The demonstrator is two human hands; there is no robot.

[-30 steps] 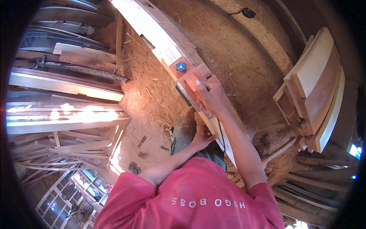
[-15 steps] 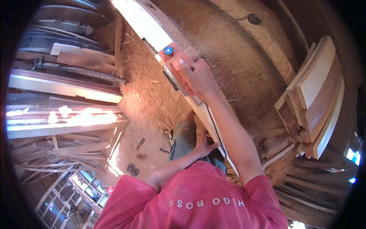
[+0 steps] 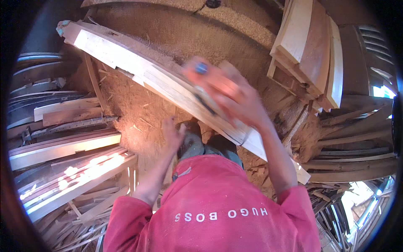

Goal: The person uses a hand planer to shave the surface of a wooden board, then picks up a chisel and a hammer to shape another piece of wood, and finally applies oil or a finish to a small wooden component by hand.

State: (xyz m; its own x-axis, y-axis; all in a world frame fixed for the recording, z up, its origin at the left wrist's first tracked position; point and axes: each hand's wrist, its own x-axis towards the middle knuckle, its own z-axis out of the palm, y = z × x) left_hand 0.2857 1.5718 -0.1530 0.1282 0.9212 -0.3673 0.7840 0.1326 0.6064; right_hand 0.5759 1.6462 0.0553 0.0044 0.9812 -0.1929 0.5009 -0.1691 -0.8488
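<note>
My right hand (image 3: 248, 105) grips a reddish electric planer (image 3: 218, 84) with a blue front knob (image 3: 201, 67); both are smeared by motion. The planer is tilted over the far side of a long pale wooden beam (image 3: 172, 87), and whether its sole touches the wood I cannot tell. That beam runs slantwise from the upper left to the lower right in front of me. My left hand (image 3: 173, 133) hangs free on the near side of the beam, fingers apart and holding nothing. A dark cord (image 3: 244, 138) crosses the beam near my right wrist.
Curved timber pieces (image 3: 308, 54) are stacked at the upper right. Planks and boards (image 3: 63, 149) lie piled along the left side. More long boards (image 3: 357, 168) lie at the right. Sawdust and shavings (image 3: 138, 119) cover the ground around my feet.
My view has swung, so the beam lies flatter across it. My right hand has brought the planer back toward me and tilted it. My left hand has left the beam's near end and moved left.
</note>
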